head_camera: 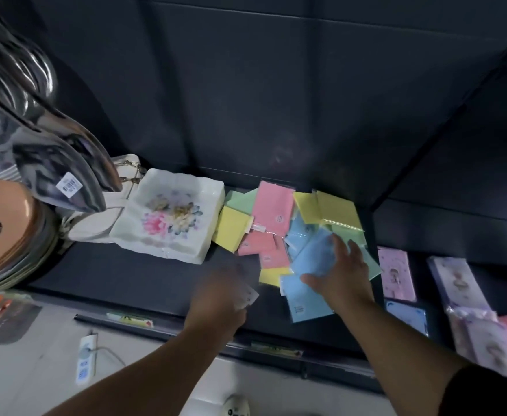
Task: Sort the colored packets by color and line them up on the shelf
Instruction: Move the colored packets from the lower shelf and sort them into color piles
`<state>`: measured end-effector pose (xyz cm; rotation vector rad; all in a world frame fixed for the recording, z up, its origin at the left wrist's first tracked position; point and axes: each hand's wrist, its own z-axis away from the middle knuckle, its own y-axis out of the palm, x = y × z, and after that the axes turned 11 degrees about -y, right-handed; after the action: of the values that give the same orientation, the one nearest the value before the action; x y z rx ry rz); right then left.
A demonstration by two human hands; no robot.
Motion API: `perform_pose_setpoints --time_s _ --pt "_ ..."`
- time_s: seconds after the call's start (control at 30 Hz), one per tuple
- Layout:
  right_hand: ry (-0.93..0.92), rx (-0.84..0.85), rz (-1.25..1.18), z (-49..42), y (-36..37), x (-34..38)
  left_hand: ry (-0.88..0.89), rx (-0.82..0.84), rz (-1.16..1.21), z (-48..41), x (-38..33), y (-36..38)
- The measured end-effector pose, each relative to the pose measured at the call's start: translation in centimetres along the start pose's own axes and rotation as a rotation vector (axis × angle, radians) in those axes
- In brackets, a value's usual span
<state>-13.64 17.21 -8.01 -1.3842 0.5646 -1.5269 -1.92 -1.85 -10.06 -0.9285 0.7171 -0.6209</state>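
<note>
Dark shelf [126, 274] runs across the view, and the packets [273, 211] lie on it in one loose, overlapping heap: pink, yellow, green and blue mixed, none sorted or lined up yet. A flowered white dish [213, 187] sits just beside the heap at its 9 o'clock; patterned packs lie at its 3 o'clock.

The right hand [341, 274] rests at the heap's 5 o'clock, fingers spread flat and released on a blue packet [312, 256]. The left hand [222, 292], at the heap's 7 o'clock, is blurred. A pale slip shows at its fingertips, but I cannot tell whether the fingers grasp it.

The wrappers look glossy, so dragging the blue one could pull the green one under it along. The lowest blue packet lies near the shelf's front edge and a sweep could knock it off.
</note>
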Motion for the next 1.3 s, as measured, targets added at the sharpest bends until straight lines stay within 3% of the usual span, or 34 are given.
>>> perform_pose_setpoints --time_s 0.1,0.3,0.47,0.57,0.73,0.83,1.03,1.3 --pt "-0.004 -0.013 -0.016 -0.4 -0.3 -0.2 0.007 -0.007 -0.011 -0.3 -0.4 -0.4" --pt "-0.023 0.056 0.032 -1.0 -1.1 -0.5 0.076 -0.162 0.282 -2.0 -4.1 -3.9" --pt "-0.025 -0.022 0.083 -0.8 -2.3 -0.2 0.034 -0.179 0.435 -5.7 -7.9 -6.6" --pt "-0.018 -0.024 0.031 -0.8 -3.1 -0.6 0.003 -0.174 0.380 -7.5 -9.9 -6.8" --pt "0.012 -0.034 -0.528 -0.8 -4.6 -1.7 -0.008 -0.129 0.198 -8.7 -11.8 -6.0" --pt "0.054 -0.103 -0.707 -0.8 -5.5 -2.3 -0.007 -0.152 0.037 -9.0 -12.5 -5.7" --pt "0.100 -0.143 -0.700 -1.0 -5.6 -3.5 -0.036 -0.171 -0.140 -9.3 -13.2 -5.7" --pt "0.119 -0.127 -0.760 -0.8 -5.2 -3.5 -0.085 -0.101 -0.155 -9.3 -13.3 -6.0"
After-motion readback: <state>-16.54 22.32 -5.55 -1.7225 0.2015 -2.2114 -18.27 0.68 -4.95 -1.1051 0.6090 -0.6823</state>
